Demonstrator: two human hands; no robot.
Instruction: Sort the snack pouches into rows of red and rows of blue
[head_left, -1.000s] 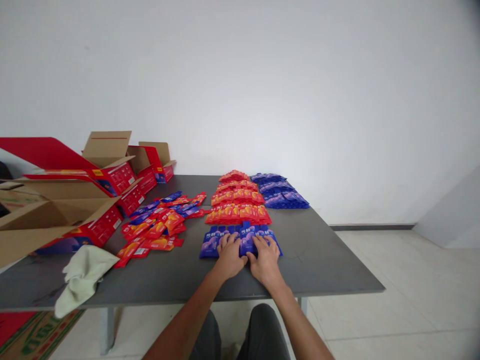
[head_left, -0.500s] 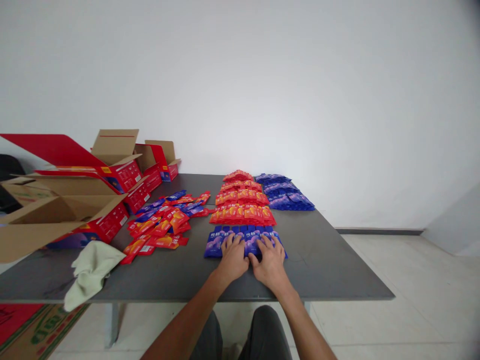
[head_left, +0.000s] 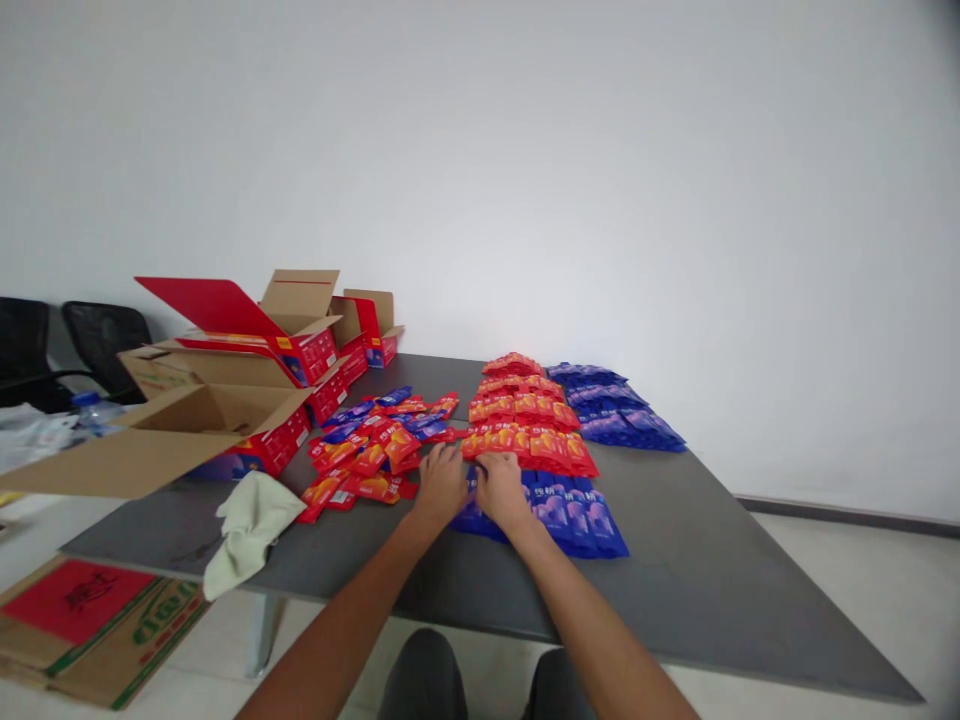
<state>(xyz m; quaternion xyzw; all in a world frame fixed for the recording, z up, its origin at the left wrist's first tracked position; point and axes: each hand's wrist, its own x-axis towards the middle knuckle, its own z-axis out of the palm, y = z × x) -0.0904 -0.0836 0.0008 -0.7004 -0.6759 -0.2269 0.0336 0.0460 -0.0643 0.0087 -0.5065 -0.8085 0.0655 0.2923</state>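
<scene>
A row of blue packets [head_left: 577,515] lies on the dark table just in front of me. At its upper left end is my left hand [head_left: 441,484], fingers curled, beside the red packets. My right hand [head_left: 501,488] is bent over the blue row, its fingers near the left hand's. What either hand grips, if anything, is hidden under the fingers. Beyond them stand rows of red packets [head_left: 525,440], with stacked blue packets [head_left: 622,425] behind to the right. A loose pile of red and blue packets [head_left: 375,450] is left of my left hand.
Open red cartons [head_left: 277,440] stand along the table's left side. A pale green cloth [head_left: 251,530] hangs over the front left edge of the table [head_left: 697,590]. Flattened cardboard [head_left: 97,630] is on the floor, and black chairs [head_left: 109,340] are at the far left.
The view has swung left. Both hands have moved from the front of the blue row to its upper left end, and their fingers are now more curled.
</scene>
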